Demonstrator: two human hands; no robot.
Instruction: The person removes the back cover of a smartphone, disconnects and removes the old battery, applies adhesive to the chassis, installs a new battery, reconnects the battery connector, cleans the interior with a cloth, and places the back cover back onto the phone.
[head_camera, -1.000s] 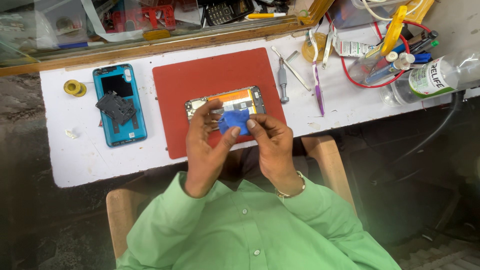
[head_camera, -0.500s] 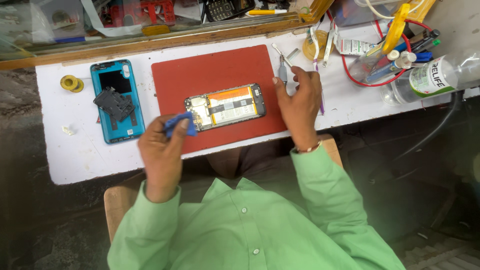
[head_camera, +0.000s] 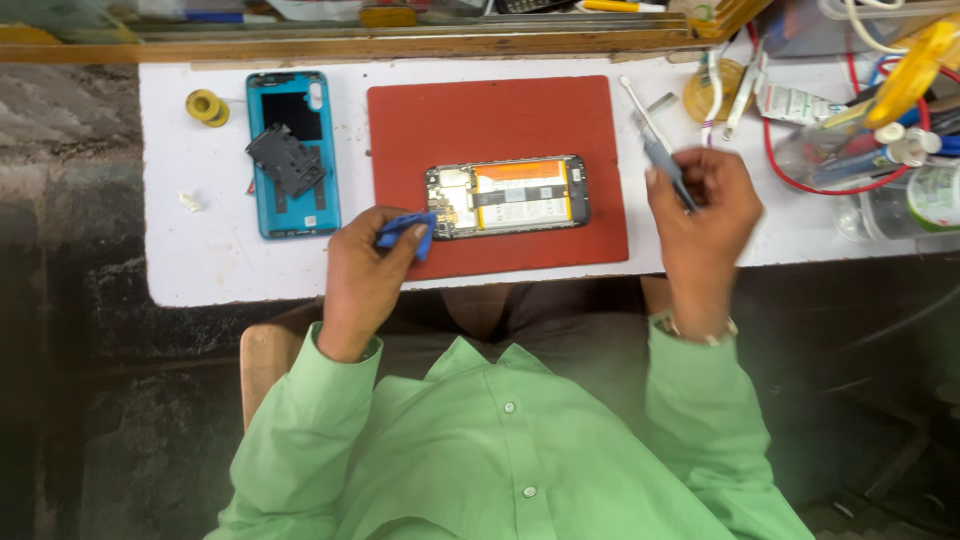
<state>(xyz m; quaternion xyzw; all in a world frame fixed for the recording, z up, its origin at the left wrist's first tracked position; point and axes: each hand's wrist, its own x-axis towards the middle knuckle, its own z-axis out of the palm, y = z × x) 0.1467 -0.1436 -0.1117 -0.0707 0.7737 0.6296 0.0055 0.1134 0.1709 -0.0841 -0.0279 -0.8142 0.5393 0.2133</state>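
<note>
On red mat (head_camera: 500, 110): opened phone (head_camera: 507, 195); left hand (head_camera: 365, 265) pinches blue pick (head_camera: 408, 232), right hand (head_camera: 705, 205) grips tweezers (head_camera: 662, 160).

I am looking down at a phone repair workbench. An opened phone (head_camera: 507, 195) with its battery and circuit board bare lies on a red work mat (head_camera: 497, 115) on a white counter (head_camera: 200, 260). A teal back cover (head_camera: 293, 152), tape rolls (head_camera: 207, 106), hand tools (head_camera: 650, 125) and tangled wires (head_camera: 840, 185) crowd it.

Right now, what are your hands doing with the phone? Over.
Left hand grips blue pry tool by opened phone on red mat. Right hand holds grey tool. Nothing blocking phone.
</note>
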